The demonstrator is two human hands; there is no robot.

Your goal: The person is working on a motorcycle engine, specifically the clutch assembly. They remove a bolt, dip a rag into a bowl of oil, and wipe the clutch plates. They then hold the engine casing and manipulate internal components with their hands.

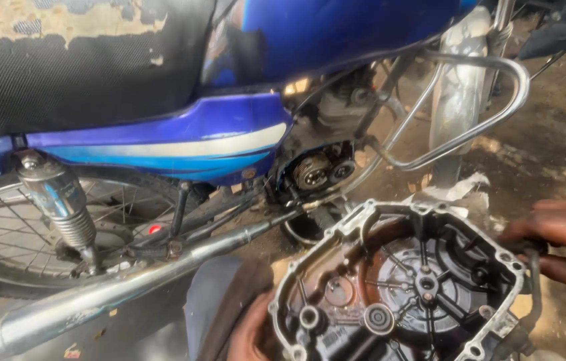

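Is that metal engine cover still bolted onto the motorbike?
No, the engine cover is off the motorbike, held inner side up between the left hand and the right hand.

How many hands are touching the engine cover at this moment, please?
2: the left hand grips the engine cover at its lower left edge, and the right hand holds its right edge. More fingers may be hidden behind the cover.

A roadside motorcycle repair yard: a stripped blue motorcycle (183, 134) stands on bare dirt ground (557, 140), its engine cover (403, 281) removed.
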